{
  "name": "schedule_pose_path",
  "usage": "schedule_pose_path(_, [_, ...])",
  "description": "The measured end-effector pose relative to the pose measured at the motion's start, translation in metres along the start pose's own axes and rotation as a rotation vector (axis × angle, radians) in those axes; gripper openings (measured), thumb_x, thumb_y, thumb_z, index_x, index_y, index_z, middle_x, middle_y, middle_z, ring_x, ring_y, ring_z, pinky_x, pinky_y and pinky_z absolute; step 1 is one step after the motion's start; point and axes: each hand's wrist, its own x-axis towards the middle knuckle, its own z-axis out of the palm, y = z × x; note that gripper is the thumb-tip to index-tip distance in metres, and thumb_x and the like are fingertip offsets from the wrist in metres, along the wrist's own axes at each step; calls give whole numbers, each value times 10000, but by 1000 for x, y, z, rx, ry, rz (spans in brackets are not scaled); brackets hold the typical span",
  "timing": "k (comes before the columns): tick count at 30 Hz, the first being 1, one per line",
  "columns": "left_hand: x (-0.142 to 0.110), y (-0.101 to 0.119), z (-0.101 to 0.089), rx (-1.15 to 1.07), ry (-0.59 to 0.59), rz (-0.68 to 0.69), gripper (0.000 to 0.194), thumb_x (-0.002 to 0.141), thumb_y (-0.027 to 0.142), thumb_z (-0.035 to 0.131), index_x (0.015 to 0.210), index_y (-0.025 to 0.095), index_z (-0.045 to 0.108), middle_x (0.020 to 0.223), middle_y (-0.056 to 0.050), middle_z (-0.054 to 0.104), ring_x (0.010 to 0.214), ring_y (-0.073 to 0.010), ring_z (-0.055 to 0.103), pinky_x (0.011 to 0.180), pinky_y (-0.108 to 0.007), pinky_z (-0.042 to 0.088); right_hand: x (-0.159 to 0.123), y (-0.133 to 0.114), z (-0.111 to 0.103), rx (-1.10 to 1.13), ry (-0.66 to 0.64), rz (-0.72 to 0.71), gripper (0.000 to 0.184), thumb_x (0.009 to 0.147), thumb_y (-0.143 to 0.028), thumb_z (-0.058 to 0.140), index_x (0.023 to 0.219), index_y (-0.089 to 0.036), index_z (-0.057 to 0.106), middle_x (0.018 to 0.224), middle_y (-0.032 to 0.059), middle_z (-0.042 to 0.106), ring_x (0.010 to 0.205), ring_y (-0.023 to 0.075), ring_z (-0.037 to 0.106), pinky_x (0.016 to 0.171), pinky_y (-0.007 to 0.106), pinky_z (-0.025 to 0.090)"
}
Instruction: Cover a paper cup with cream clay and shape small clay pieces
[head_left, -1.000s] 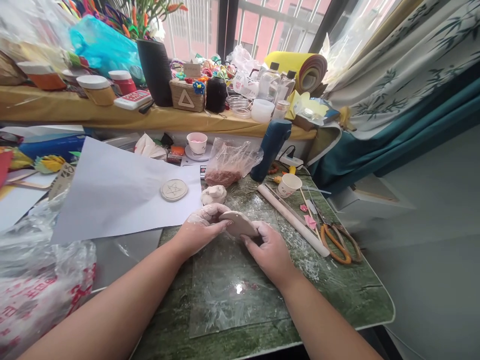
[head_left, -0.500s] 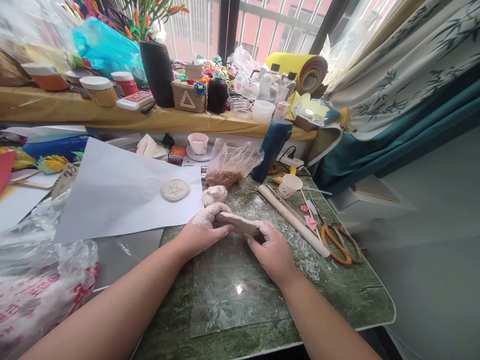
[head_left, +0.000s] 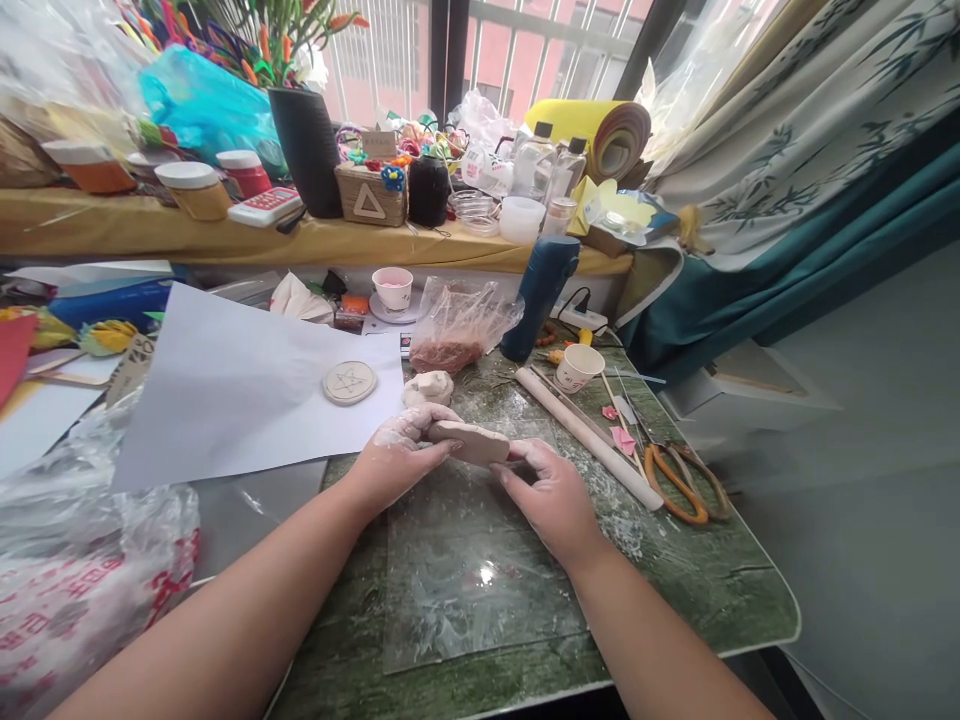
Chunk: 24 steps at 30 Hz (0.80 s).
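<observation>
Both my hands hold a flat slab of pale clay (head_left: 469,441) just above a clear plastic sheet (head_left: 465,560) on the green table. My left hand (head_left: 401,450), dusted white, pinches the slab's left end. My right hand (head_left: 551,495) grips its right end with curled fingers. A lump of clay (head_left: 429,387) lies just beyond the hands. A round clay disc with a star (head_left: 349,382) rests on a white paper sheet (head_left: 240,390) to the left.
A white rolling pin (head_left: 585,435), orange-handled scissors (head_left: 679,480) and a paper cup (head_left: 579,367) lie to the right. A plastic bag of brown material (head_left: 457,325) and a blue bottle (head_left: 540,295) stand behind. A printed plastic bag (head_left: 82,560) sits at the left.
The slab has tipped from showing its flat face to nearly edge-on, and both hands have shifted slightly round it.
</observation>
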Motion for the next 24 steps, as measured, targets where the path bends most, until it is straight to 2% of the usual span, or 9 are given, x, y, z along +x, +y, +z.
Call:
schedule_pose_path(6, [-2, 7, 0, 121, -51, -10, 191, 845, 238, 655, 1032, 244, 688, 987, 14, 736, 913, -178, 680, 837, -278, 522, 3, 4, 1, -174, 20, -13, 145, 863, -237, 678, 982, -286, 745, 1010, 50, 716, 1012, 269, 644, 906, 414, 504])
schedule_pose_path(12, [-3, 12, 1, 184, -16, -8, 166, 833, 264, 663, 996, 250, 685, 958, 29, 731, 915, -180, 677, 842, -275, 525, 4, 4, 1, -197, 41, -38, 145, 861, -222, 671, 983, -271, 731, 971, 50, 705, 999, 265, 622, 913, 423, 492])
schedule_pose_path(18, [-5, 11, 3, 206, -5, -12, 190, 836, 303, 657, 1016, 248, 681, 969, 14, 735, 938, -206, 687, 861, -309, 533, 5, 2, 2, -204, 21, -32, 164, 854, -217, 649, 997, -255, 719, 957, 49, 692, 968, 257, 624, 874, 397, 494])
schedule_pose_path(20, [-5, 11, 4, 206, -3, -11, 195, 835, 312, 664, 1017, 245, 688, 975, 6, 738, 944, -214, 686, 859, -314, 537, 6, 2, 2, -237, -5, -29, 118, 839, -249, 682, 953, -242, 711, 939, 51, 677, 951, 263, 615, 858, 403, 493])
schedule_pose_path(24, [-7, 11, 6, 172, -34, -6, 194, 834, 259, 662, 1023, 245, 699, 988, 10, 743, 939, -200, 688, 845, -289, 543, 7, 2, 3, -272, -44, 1, 256, 763, -349, 811, 981, -253, 717, 958, 50, 666, 962, 282, 598, 865, 430, 488])
